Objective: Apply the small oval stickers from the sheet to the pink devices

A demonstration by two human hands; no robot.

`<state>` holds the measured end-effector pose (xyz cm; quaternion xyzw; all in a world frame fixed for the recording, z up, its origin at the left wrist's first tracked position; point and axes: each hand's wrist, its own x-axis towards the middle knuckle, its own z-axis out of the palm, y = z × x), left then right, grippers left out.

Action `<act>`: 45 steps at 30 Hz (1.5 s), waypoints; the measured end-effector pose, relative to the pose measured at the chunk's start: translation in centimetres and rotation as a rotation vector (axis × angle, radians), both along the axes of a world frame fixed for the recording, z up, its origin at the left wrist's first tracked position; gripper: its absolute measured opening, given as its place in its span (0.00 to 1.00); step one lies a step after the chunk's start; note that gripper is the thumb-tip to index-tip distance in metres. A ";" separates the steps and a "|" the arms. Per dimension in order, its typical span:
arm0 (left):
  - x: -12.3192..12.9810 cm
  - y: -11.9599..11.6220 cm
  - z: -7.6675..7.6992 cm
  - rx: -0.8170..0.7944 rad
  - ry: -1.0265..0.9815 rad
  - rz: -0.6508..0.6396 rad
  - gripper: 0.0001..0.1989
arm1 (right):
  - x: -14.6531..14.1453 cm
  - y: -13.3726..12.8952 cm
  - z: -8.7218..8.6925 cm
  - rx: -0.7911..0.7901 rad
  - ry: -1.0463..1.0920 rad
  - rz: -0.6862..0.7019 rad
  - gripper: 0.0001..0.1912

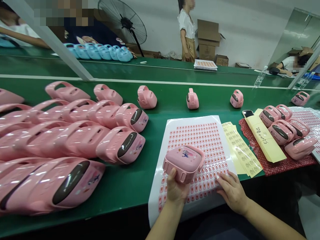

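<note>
My left hand [177,190] is closed around a pink plastic casing [184,161] with a carry handle and a small cartoon print on its face. The casing is tilted above a white sticker sheet [197,136] covered in rows of small pink stickers with a dark red mark. On the lower right of that sheet lies my right hand [233,192], fingers stretched out and touching the stickers. Its fingertips partly cover the stickers there; I see nothing held in them. Yellow label sheets [243,153] lie just right of the sticker sheet.
Rows of pink casings [75,140] fill the left of the green table [130,193]. More casings [282,131] stand at right by a yellow paper stack [266,138] on red bubble wrap [252,143]. A phone [248,113] and bottle [260,77] are farther back. Co-workers sit across.
</note>
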<state>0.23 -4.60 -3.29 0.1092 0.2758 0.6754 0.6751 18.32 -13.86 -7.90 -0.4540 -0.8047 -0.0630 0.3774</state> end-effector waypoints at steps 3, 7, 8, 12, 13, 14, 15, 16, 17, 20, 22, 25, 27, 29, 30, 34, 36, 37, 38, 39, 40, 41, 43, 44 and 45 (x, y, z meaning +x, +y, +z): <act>0.0 0.0 0.3 0.016 -0.010 0.014 0.29 | 0.0 -0.6 -1.1 0.032 0.039 0.068 0.31; 0.0 -0.2 0.9 0.006 -0.016 0.057 0.27 | 0.2 -0.8 -1.5 0.028 0.059 0.069 0.31; 0.1 -0.2 1.0 0.002 -0.011 0.060 0.28 | 0.1 -0.8 -1.3 0.037 0.043 0.061 0.31; 0.2 -0.4 1.3 -0.030 0.023 0.055 0.32 | -0.4 -0.8 -0.2 0.092 -0.014 0.045 0.31; 0.2 -0.4 1.4 -0.047 0.026 0.063 0.32 | -0.6 -0.8 0.1 0.088 -0.032 0.039 0.30; 0.2 -0.5 1.4 -0.067 0.027 0.076 0.32 | -0.8 -0.8 0.4 0.073 -0.056 0.029 0.30; 0.2 -0.6 1.3 -0.086 0.026 0.085 0.32 | -0.9 -0.8 0.7 0.044 -0.087 0.018 0.29; 0.1 -0.7 1.3 -0.102 0.022 0.086 0.31 | -0.9 -0.7 1.0 0.009 -0.118 0.009 0.29; 0.0 -0.8 1.2 -0.109 0.017 0.077 0.31 | -0.9 -0.6 1.2 -0.028 -0.147 0.004 0.29; -0.4 -1.4 1.0 -0.089 0.014 0.047 0.29 | -0.4 0.0 1.5 -0.110 -0.205 0.012 0.32; -0.6 -1.7 0.7 -0.087 0.032 0.051 0.30 | -0.1 0.4 1.4 -0.109 -0.224 0.008 0.31; -0.7 -2.1 0.5 -0.111 0.067 0.038 0.31 | 0.2 0.8 1.2 -0.078 -0.227 -0.016 0.30; -0.7 -2.1 0.4 -0.111 0.076 0.013 0.32 | 0.3 0.9 1.2 -0.076 -0.222 -0.028 0.30; -0.7 -2.2 0.4 -0.110 0.070 -0.006 0.31 | 0.5 0.9 1.4 -0.091 -0.221 -0.027 0.30; -0.7 -2.3 0.4 -0.118 0.064 -0.009 0.30 | 0.6 0.9 1.5 -0.106 -0.224 -0.024 0.30; -0.9 -2.6 0.2 -0.151 0.052 0.008 0.30 | 1.0 1.2 2.1 -0.176 -0.257 -0.058 0.32; -0.9 -2.7 -0.1 -0.148 0.045 0.012 0.31 | 1.1 1.5 2.3 -0.183 -0.273 -0.075 0.32; -0.8 -2.7 -0.4 -0.146 0.042 0.014 0.32 | 1.1 1.6 2.4 -0.173 -0.275 -0.076 0.31; -0.8 -2.6 -0.7 -0.147 0.040 0.017 0.32 | 1.1 1.6 2.3 -0.152 -0.270 -0.073 0.29; -0.7 -2.5 -1.1 -0.147 0.037 0.020 0.32 | 1.0 1.6 2.2 -0.120 -0.259 -0.068 0.28; -0.6 -2.4 -1.4 -0.138 0.031 0.019 0.32 | 0.8 1.4 2.1 -0.078 -0.240 -0.060 0.26; -0.5 -2.2 -1.8 -0.122 0.018 0.009 0.31 | 0.7 1.2 1.9 -0.031 -0.217 -0.048 0.25; -0.5 -1.8 -2.3 -0.086 -0.018 -0.037 0.30 | 0.2 0.7 1.6 0.053 -0.165 -0.009 0.24; -0.5 -1.7 -2.4 -0.071 -0.034 -0.065 0.29 | 0.0 0.4 1.4 0.082 -0.143 0.014 0.24; -0.5 -1.5 -2.5 -0.059 -0.047 -0.086 0.29 | -0.2 0.2 1.3 0.100 -0.126 0.033 0.25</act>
